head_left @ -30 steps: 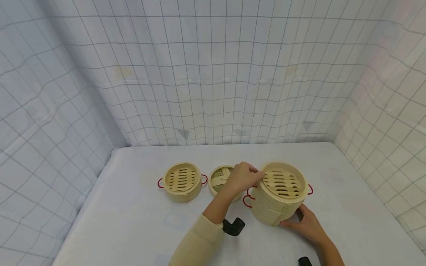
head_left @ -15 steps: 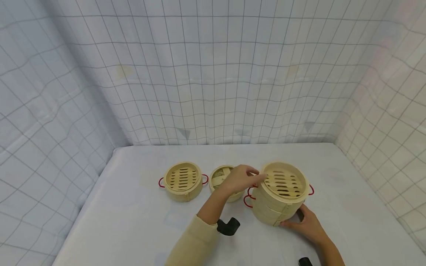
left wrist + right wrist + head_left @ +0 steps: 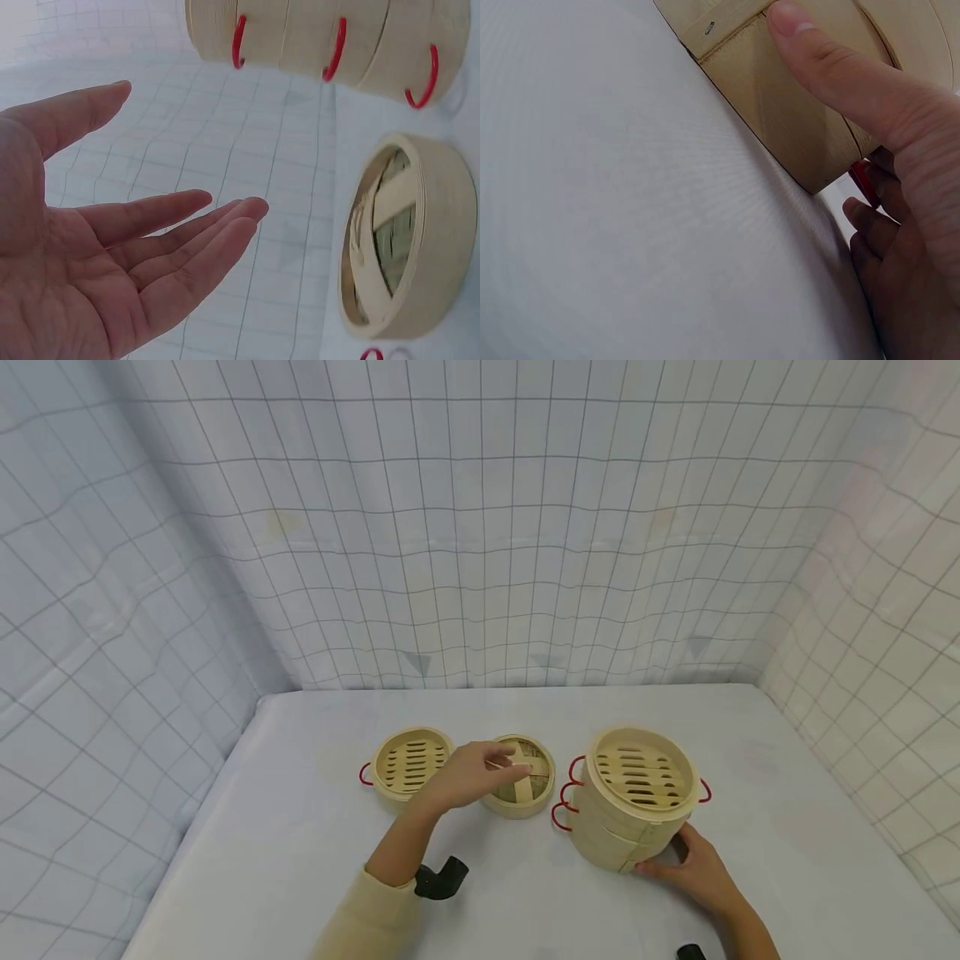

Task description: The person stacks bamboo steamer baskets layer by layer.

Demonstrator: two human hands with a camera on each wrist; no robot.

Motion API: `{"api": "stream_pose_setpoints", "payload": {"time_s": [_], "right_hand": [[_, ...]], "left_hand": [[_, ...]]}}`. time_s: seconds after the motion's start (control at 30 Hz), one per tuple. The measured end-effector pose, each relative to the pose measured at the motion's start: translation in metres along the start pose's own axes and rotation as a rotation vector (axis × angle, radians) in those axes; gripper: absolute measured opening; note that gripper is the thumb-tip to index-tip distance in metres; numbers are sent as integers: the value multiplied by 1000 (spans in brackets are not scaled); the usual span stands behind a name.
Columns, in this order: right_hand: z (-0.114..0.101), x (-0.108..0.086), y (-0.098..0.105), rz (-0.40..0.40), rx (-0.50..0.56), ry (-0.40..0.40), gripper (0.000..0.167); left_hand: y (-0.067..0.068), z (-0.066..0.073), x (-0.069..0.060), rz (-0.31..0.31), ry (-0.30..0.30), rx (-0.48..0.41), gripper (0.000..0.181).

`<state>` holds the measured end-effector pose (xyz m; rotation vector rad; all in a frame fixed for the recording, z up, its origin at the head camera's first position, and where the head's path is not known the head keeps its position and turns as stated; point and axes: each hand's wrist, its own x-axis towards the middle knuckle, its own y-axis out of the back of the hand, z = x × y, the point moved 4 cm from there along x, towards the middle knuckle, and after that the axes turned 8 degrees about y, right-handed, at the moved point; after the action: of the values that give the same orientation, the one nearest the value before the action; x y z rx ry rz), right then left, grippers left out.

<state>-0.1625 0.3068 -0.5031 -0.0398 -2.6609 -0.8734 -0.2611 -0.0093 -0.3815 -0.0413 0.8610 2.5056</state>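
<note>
My left hand [image 3: 461, 779] hovers with nothing in it, over the gap between a slatted bamboo steamer basket [image 3: 408, 764] and a round woven bamboo lid [image 3: 536, 783]. Thumb and fingers are spread apart in the left wrist view. On the right stands a stack of bamboo steamer baskets [image 3: 611, 822] with red loop handles and a slatted floor showing in the top tier. My right hand [image 3: 699, 872] holds the stack low on its near right side. In the right wrist view its thumb [image 3: 832, 67] lies on the bamboo wall; the other fingers are partly hidden beside a red handle.
White cloth covers the table [image 3: 300, 843], with white grid-lined curtains [image 3: 480, 568] hanging behind and at both sides. Lid and single basket stand in a row left of the stack. A black wrist mount [image 3: 442, 878] sits below my left wrist.
My left hand has left the stack's top rim and moved left, past the lid, which shows more now. The right hand stays at the stack, and the stack has not moved.
</note>
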Motion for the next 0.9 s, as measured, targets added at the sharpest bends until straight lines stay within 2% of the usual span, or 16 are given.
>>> {"api": "stream_pose_setpoints", "payload": {"time_s": [0.17, 0.3, 0.5, 0.63, 0.77, 0.9], "right_hand": [[-24, 0, 6, 9, -6, 11, 78], [-29, 1, 8, 9, -17, 13, 78], [-5, 1, 4, 3, -1, 8, 81], [12, 0, 1, -18, -21, -32, 83], [15, 0, -1, -28, -19, -51, 84], [14, 0, -3, -25, 6, -43, 83]], "left_hand": [[28, -23, -15, 82, 48, 25, 58], [50, -43, -29, 134, 57, 47, 56], [76, -80, -49, 182, 86, -46, 53], [92, -103, -56, 259, 118, -117, 56], [107, -121, -58, 357, 183, -98, 62], [117, -134, -57, 381, 287, -43, 74]]}}
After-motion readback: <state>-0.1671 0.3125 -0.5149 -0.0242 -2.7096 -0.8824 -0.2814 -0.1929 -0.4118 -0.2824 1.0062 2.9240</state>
